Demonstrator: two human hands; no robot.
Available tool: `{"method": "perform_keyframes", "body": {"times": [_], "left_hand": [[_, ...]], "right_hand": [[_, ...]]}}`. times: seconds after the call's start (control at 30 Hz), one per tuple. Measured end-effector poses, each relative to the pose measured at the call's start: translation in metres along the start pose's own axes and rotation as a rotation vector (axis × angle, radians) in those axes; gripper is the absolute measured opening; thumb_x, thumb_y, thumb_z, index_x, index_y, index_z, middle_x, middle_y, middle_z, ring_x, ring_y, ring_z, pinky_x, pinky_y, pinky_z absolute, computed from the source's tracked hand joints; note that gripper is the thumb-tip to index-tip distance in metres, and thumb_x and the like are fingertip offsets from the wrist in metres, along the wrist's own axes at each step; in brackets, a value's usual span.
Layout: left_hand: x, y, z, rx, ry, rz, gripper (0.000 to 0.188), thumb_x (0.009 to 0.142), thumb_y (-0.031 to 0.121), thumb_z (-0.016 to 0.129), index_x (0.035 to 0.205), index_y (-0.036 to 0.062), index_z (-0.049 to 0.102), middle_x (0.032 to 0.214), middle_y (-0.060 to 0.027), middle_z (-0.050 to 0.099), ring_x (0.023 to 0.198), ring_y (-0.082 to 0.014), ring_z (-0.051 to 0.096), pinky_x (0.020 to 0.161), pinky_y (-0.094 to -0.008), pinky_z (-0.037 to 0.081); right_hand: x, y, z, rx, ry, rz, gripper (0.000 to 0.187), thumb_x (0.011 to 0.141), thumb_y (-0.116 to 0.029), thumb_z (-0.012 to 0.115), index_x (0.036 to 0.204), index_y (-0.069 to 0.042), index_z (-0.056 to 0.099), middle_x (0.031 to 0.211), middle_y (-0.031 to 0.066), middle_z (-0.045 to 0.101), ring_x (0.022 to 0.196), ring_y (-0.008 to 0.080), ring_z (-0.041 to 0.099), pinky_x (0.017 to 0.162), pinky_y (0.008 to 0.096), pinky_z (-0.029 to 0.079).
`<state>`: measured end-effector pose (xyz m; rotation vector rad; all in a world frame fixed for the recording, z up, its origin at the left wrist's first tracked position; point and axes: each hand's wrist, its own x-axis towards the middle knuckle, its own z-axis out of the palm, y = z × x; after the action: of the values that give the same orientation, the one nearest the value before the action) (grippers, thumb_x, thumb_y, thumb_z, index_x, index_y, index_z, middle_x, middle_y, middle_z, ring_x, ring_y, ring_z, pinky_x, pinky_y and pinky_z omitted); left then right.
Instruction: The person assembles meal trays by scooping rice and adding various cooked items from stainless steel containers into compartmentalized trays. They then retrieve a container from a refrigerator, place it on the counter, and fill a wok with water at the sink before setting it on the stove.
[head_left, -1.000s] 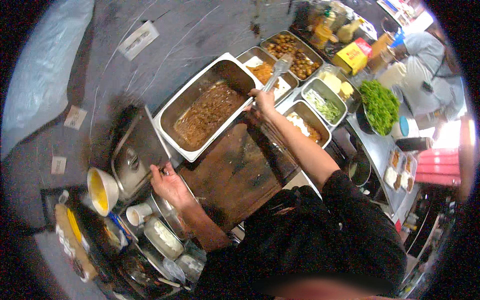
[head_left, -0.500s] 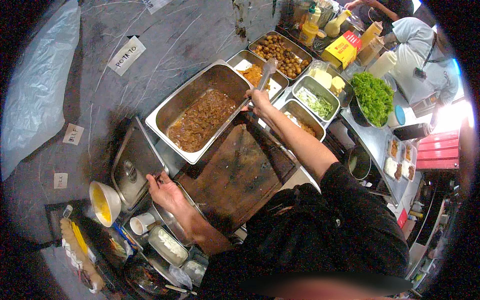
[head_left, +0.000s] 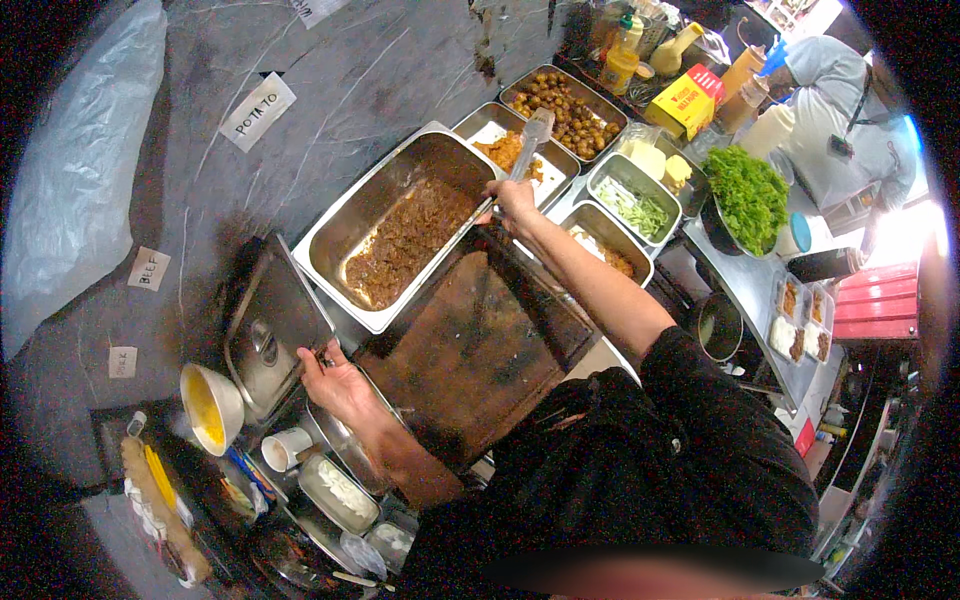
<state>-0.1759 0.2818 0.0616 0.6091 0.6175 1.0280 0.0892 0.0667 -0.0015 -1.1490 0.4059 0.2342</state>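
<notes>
- A grey marbled wall point(head_left: 380, 70) with paper labels point(head_left: 258, 112) backs the work area, and smaller steel pans of food stand to the right.
- The deep steel pan point(head_left: 345, 232) sits by the wall, just beyond a stained brown board point(head_left: 480, 345), with brown shredded meat point(head_left: 410, 240) inside.
- The right hand point(head_left: 515, 208) has its fingers closed round a pale serving utensil point(head_left: 532, 145) at the pan's right rim; whether they also grip the rim, I cannot tell.
- The left hand point(head_left: 340, 388) seems to pinch a corner of the steel lid point(head_left: 262, 335), fingers nearly together.
- Handling both well likely calls for a firm pinch on the lid, its edge clear of the white bowl point(head_left: 228, 395), and the utensil clear of the pan's opening.
- The pan's long axis runs from lower left to upper right.
- The utensil's head points up and slightly right, away from the person.
- The lid appears tilted, its handle side showing; its long axis is hard to judge.
</notes>
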Motion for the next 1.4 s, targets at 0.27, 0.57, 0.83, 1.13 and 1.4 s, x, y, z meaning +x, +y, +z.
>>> {"method": "perform_keyframes", "body": {"times": [0.27, 0.57, 0.83, 1.13, 1.4], "left_hand": [[-0.002, -0.018, 0.0, 0.063, 0.034, -0.118, 0.035, 0.091, 0.012, 0.058, 0.11, -0.0128, 0.043, 0.114, -0.0233, 0.049, 0.096, -0.0364, 0.055, 0.084, -0.0482, 0.054], [0.002, -0.024, -0.018, 0.123, 0.007, -0.041, 0.048, 0.088, -0.001, 0.047, 0.125, -0.0169, 0.022, 0.121, -0.0325, 0.037, 0.116, -0.0493, 0.04, 0.098, -0.0536, 0.047], [-0.026, -0.035, -0.011, -0.179, -0.038, 0.021, 0.061, 0.09, 0.013, 0.051, 0.139, 0.0031, 0.016, 0.109, -0.0247, 0.052, 0.118, -0.0443, 0.038, 0.101, -0.0551, 0.034], [-0.019, -0.039, -0.023, -0.277, 0.047, -0.068, 0.046, 0.091, 0.006, 0.043, 0.133, 0.0054, 0.023, 0.113, -0.0262, 0.043, 0.125, -0.0527, 0.026, 0.107, -0.0643, 0.024], [-0.093, -0.01, 0.023, 0.163, 0.161, -0.145, 0.057, 0.099, 0.027, 0.04, 0.146, 0.0129, 0.011, 0.148, -0.0216, 0.02, 0.128, -0.0391, 0.033, 0.109, -0.0491, 0.029]], "right_hand": [[-0.009, 0.024, 0.023, -0.12, 0.077, -0.103, 0.035, 0.074, 0.002, 0.059, 0.096, 0.009, 0.033, 0.072, 0.0177, 0.052, 0.044, 0.0323, 0.058, 0.034, 0.0409, 0.055], [-0.071, -0.022, 0.007, -0.225, -0.085, -0.064, 0.045, 0.086, -0.02, 0.063, 0.109, 0.001, 0.03, 0.069, 0.0125, 0.054, 0.042, 0.0225, 0.06, 0.028, 0.0321, 0.046], [-0.09, -0.044, -0.022, -0.854, -0.21, -0.615, 0.054, 0.083, -0.039, 0.06, 0.111, 0.006, 0.046, 0.086, 0.0274, 0.062, 0.079, 0.0411, 0.063, 0.071, 0.0481, 0.051], [-0.089, -0.056, 0.025, -1.422, -0.489, -0.742, 0.034, 0.074, -0.018, 0.059, 0.095, 0.009, 0.055, 0.079, 0.027, 0.063, 0.076, 0.0411, 0.064, 0.063, 0.05, 0.052], [-0.07, -0.033, 0.068, -1.513, -0.411, -0.819, 0.018, 0.069, -0.016, 0.062, 0.076, -0.001, 0.07, 0.081, 0.0194, 0.068, 0.077, 0.0345, 0.068, 0.066, 0.0445, 0.056]]}}
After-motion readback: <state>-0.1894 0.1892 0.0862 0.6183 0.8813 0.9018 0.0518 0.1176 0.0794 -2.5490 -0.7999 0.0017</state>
